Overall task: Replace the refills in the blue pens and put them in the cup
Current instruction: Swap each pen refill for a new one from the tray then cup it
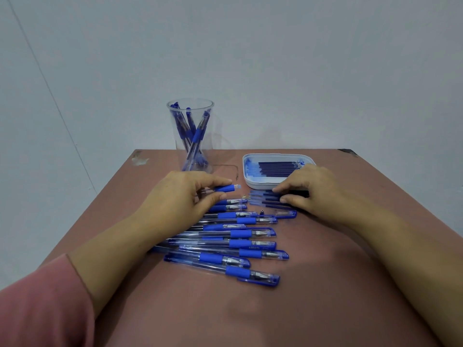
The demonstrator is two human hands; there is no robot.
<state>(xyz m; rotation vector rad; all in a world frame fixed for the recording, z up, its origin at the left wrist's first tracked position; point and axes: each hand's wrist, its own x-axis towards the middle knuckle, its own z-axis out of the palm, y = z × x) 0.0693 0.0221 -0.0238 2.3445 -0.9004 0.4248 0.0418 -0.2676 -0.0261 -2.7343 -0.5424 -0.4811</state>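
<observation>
Sleeve (37, 304) low-left; capped pens (240, 242) mid-table; left hand (175, 196) grips barrel (226, 188), right hand (315, 189) pinches refills (263, 197) beside tray (250, 182).

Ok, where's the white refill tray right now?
Head view: the white tray sits toward the far edge of the table, right of the clear cup and just beyond the right hand.

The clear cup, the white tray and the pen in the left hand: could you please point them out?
clear cup (208, 140), head view, bare right wall.
white tray (260, 186), head view, near rim.
pen (226, 188), head view, blue grip, held by left hand (180, 196).
</observation>
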